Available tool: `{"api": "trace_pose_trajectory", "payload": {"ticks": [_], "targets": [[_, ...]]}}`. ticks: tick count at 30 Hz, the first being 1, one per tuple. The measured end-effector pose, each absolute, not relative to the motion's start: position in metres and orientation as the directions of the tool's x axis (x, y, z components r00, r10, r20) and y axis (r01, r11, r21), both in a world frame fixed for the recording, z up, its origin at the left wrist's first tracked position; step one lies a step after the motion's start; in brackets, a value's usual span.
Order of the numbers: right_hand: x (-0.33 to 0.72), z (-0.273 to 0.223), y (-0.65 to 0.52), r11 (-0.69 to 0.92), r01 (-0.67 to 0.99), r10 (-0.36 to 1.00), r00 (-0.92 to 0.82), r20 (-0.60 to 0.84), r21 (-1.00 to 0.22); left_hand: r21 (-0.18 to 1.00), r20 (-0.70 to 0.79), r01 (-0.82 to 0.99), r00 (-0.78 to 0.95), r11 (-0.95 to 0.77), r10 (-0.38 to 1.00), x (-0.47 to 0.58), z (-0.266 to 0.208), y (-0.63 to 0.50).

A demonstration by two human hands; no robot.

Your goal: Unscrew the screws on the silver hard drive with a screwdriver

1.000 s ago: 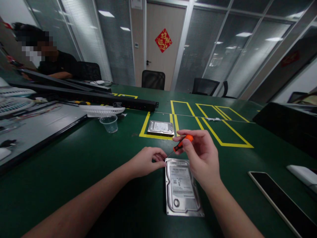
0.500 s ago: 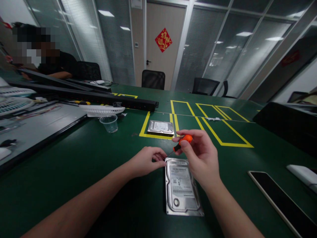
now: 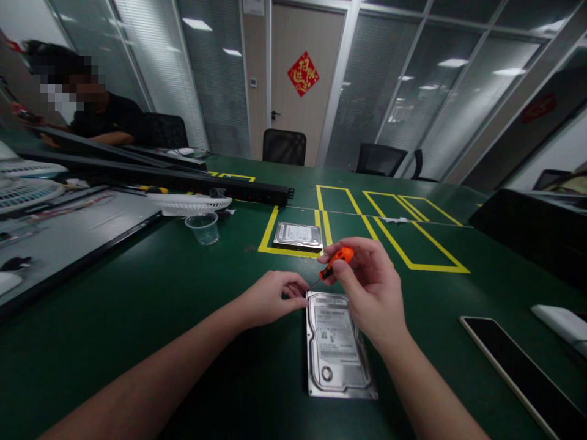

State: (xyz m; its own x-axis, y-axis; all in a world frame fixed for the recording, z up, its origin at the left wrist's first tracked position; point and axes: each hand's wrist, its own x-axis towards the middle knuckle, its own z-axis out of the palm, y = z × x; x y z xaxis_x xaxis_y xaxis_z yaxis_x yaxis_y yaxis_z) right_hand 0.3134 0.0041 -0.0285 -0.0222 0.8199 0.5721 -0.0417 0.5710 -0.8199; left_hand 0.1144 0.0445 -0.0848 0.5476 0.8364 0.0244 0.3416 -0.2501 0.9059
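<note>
A silver hard drive [image 3: 337, 342] with a white label lies flat on the green table in front of me. My right hand [image 3: 371, 287] is closed around the orange and black handle of a screwdriver [image 3: 338, 261]. The thin shaft slants down to the left, and its tip is at the drive's far left corner. At that same corner, my left hand [image 3: 275, 297] has its thumb and curled fingers against the drive's edge. Whether those fingers also pinch a small screw is hidden. Beyond my hands a second hard drive [image 3: 298, 235] rests inside a yellow taped box.
A clear plastic cup [image 3: 203, 229] and a white slotted basket [image 3: 190, 203] stand left of the second drive. Long black bars [image 3: 220, 183] cross the far left. A phone [image 3: 518, 373] lies at right. Across the table sits another person [image 3: 112, 116].
The screwdriver handle has tilted and turned slightly to the left in my right hand. My left hand and the near drive have stayed in place. The other person has shifted a little.
</note>
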Motion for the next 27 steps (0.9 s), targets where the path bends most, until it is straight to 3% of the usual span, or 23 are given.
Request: {"api": "trace_pose_trajectory", "payload": {"ticks": [6,14,21,27], "targets": [[0.314,-0.0294,0.0044,0.564,-0.059,0.82,-0.071,0.567,-0.823,0.915,0.027,0.319,0.56,-0.246,0.828,0.1143,-0.0857,0.0449],[0.3111,-0.027,0.0017,0.539,-0.065,0.842,-0.006,0.54,-0.84,0.905,0.037,0.335,0.554,-0.263,0.832,0.1138,-0.0868,0.0456],[0.3137,-0.0298,0.0046,0.554,-0.044,0.827,-0.081,0.556,-0.831,0.91,0.025,0.331,0.556,-0.249,0.831,0.1143,-0.0839,0.0443],[0.3113,-0.0249,0.0022,0.541,-0.034,0.841,0.013,0.541,-0.84,0.906,0.023,0.341,0.551,-0.251,0.834,0.1142,-0.0844,0.0449]]}}
